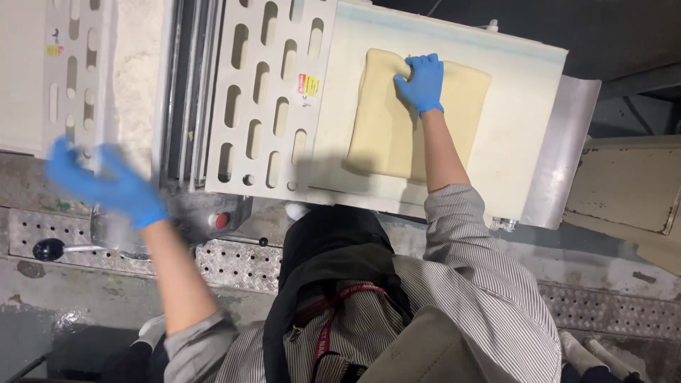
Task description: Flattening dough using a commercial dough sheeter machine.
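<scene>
Head view, looking straight down. Your right hand [421, 83], blue-gloved, sits on the dough slab [415, 117] at its far edge, fingers [410, 69] curled and pinching a fold of the dough, so it is closed on the slab. The slab is pale yellow, roughly rectangular, lying flat on the white conveyor belt [521, 106] of the sheeter machine, right of the slotted safety guard [266, 99]. Its long axis runs near to far, a little tilted, with the near end towards your body and the far end under your right hand. Your right forearm crosses over the slab's near right part.

Your left hand [106, 186], also blue-gloved, is well apart from the dough, far off on the left side, in front of the machine's left guard [74, 78]. It is motion-blurred, fingers spread, holding nothing that you can see. Just near it lie a black-knobbed lever [53, 249] and a red button [222, 220] on the machine's front. The right hand is the one on the dough; the left is not touching it.

Near you runs a metal tread plate [234, 259]; you wear a striped shirt and a dark apron.
</scene>
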